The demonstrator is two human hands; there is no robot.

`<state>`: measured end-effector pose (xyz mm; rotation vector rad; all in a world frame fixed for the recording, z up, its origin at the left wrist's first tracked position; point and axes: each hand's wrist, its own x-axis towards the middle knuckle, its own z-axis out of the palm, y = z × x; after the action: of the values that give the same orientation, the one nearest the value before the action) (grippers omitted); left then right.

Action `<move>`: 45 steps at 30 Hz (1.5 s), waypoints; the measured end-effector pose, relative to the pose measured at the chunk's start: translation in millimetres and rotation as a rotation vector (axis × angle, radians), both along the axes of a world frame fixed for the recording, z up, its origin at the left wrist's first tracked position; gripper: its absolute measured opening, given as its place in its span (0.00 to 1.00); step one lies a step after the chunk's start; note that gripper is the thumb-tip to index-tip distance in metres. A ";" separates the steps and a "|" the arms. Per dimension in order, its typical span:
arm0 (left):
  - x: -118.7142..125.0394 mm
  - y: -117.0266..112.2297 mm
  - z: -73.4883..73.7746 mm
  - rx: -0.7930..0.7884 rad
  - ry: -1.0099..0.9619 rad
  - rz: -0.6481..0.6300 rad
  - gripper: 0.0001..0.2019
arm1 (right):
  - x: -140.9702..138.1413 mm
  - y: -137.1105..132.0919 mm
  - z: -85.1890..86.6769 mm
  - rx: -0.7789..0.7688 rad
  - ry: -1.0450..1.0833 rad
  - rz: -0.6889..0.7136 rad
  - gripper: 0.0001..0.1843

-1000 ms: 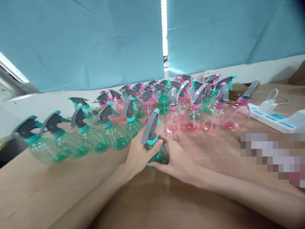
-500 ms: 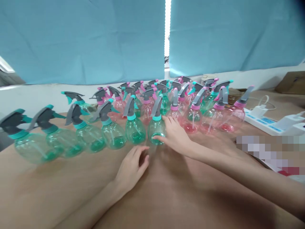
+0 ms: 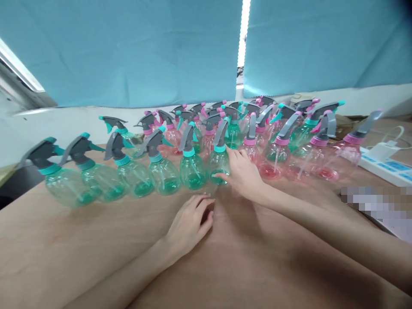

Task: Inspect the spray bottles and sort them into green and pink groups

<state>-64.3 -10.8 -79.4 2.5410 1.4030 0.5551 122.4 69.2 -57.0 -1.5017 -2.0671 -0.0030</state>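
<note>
The right hand (image 3: 246,174) is holding a green spray bottle (image 3: 219,162) by its right side. The thumb is lying low across the front of the body, and the fingers (image 3: 237,155) are bearing on the right shoulder, just below the turquoise collar (image 3: 219,149). The bottle is standing upright on the desk (image 3: 96,240), and its grey spray head (image 3: 220,134) is rising above the collar.

The left hand (image 3: 189,223) is hovering at or just above the desk, near the front of the same bottle and apart from it; contact with the desk surface cannot be determined. Its fingers are curling loosely, leaving a narrow gap to the thumb.

Five other green bottles (image 3: 193,168) are extending the front row to the left, each containing a shallow layer of green liquid (image 3: 195,182). Four pink bottles (image 3: 249,150) are continuing the line to the right, the first standing just beside the right hand. A mixed group of rear bottles (image 3: 233,132), pink and green, is standing behind both sets.

At far right, a white power strip (image 3: 383,164) is lying on the desk and carrying a white plug (image 3: 384,151). Blue curtains (image 3: 135,51) are hanging behind, with a bright gap (image 3: 243,34) showing between them.
</note>
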 end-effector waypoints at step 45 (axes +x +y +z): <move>1.6 2.0 9.7 -0.161 -0.248 0.118 0.10 | 72.7 -39.2 33.9 -0.092 0.008 -0.116 0.17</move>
<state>-62.7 -8.8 -69.6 2.1908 1.4486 0.7177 195.1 30.1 -23.0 -1.6727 -1.9952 0.0536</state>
